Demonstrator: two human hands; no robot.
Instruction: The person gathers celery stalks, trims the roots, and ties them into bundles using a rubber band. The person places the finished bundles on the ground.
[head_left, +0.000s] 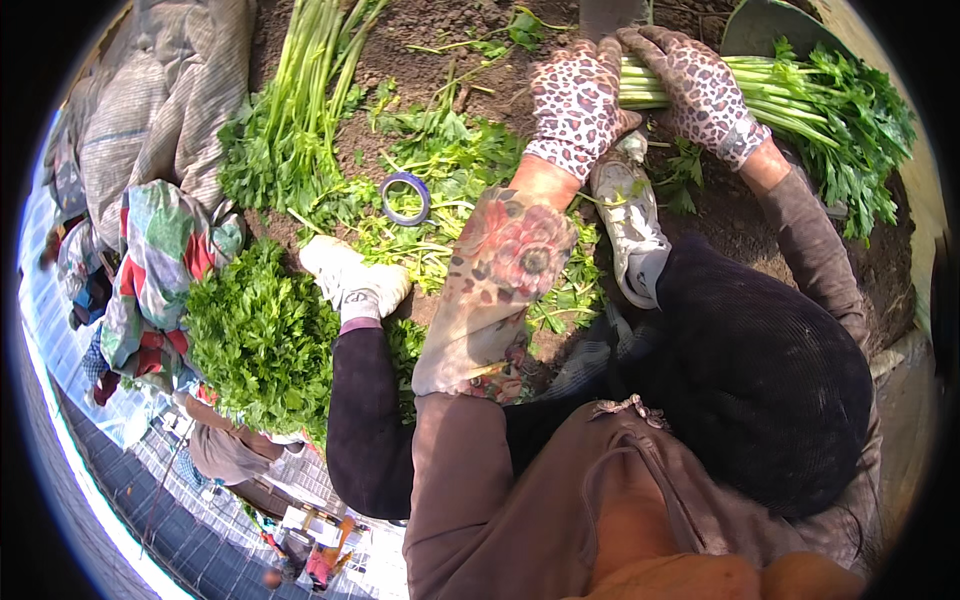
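A bunch of celery lies sideways before me, its pale stalks to the left and its leaves spread to the right. My right hand, in a leopard-print glove, is wrapped over the stalks from above. At their cut end is my left hand, gloved alike, with its fingers and thumb about the stalk ends; its palm side is hidden. Just beneath the hands is my white shoe. Above them, a flat grey piece shows partly; I cannot tell what it is.
Blue-rimmed tape roll rests on trimmed leaves. More celery lies at upper left, with a leafy heap by my other shoe. Cloth sheeting borders the soil. Another person is at lower left.
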